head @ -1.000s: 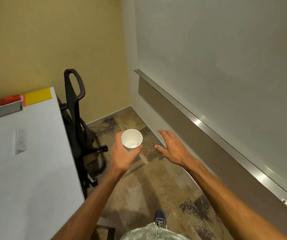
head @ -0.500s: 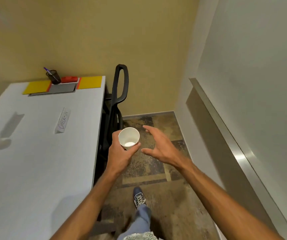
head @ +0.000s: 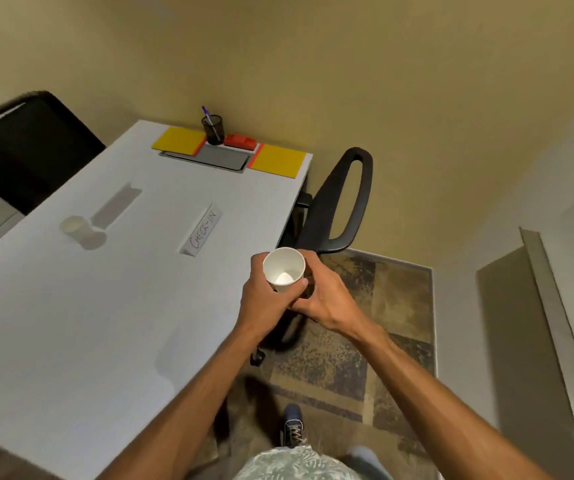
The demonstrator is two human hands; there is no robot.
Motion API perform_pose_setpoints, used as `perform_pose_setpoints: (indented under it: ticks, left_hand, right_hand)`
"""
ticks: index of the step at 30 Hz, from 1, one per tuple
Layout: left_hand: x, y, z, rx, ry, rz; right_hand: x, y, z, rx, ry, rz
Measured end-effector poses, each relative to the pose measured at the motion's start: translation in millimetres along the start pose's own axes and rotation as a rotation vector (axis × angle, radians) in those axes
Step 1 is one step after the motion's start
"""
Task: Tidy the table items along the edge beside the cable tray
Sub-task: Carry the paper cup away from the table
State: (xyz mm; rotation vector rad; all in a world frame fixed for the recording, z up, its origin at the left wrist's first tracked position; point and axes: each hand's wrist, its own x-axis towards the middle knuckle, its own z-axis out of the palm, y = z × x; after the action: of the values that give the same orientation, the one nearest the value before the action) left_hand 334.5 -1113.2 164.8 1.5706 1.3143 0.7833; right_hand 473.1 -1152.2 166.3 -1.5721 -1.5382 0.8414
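A white paper cup (head: 283,268) is upright in my left hand (head: 264,299), just off the white table's (head: 70,323) right edge. My right hand (head: 327,299) wraps its fingers around the cup's far side and base. At the table's far edge lies the grey cable tray (head: 209,159), with a yellow pad (head: 178,140) on its left and another yellow pad (head: 278,161) on its right. Behind the tray stand a black pen cup (head: 213,128) with a purple pen and a red object (head: 240,141). A folded "CHECK-IN" sign (head: 202,230) and a second pale cup (head: 75,226) rest mid-table.
A black office chair (head: 341,206) stands against the table's right side. Another black chair (head: 22,147) sits at the far left. A second folded card (head: 115,206) lies near the pale cup. Patterned carpet (head: 365,323) and a white wall with a metal rail (head: 555,323) are to the right.
The view has swung left onto the table. My right hand, open and apart from the cup before, has closed in on it beside my left hand.
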Motion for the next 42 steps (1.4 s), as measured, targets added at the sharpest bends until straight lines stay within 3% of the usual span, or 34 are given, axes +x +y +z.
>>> perform_pose_setpoints:
  ticks: [7,20,25,31,35,42]
  left_hand:
    - [48.1,-6.3,-28.5,-0.005,0.144,-0.117]
    - [124.0,-49.6,-81.5,-0.132,0.445,-0.306]
    - [123.2,-66.9,-95.9,0.035,0.613,-0.38]
    - [124.8,-101.5,-116.5,0.255,0.679,-0.519]
    - [136.2,-129.2,-127.2,0.352,0.694,-0.52]
    - [152.1,-187.0,-134.1,0.345,0.65,-0.57]
  right_hand:
    - [82.9,-1.8,27.7,0.046,-0.107,-0.022]
    - [234.2,11.8,95.5,0.134,-0.51,-0.177]
    - [272.3,21.0,125.5,0.108,-0.605,-0.265]
    - [310.5,38.4,184.8,0.003,-0.698,-0.307]
    - [329.7,53.4,224.6,-0.092,-0.724,-0.312]
    - [354.2,87.4,284.0,-0.2,-0.791,-0.415]
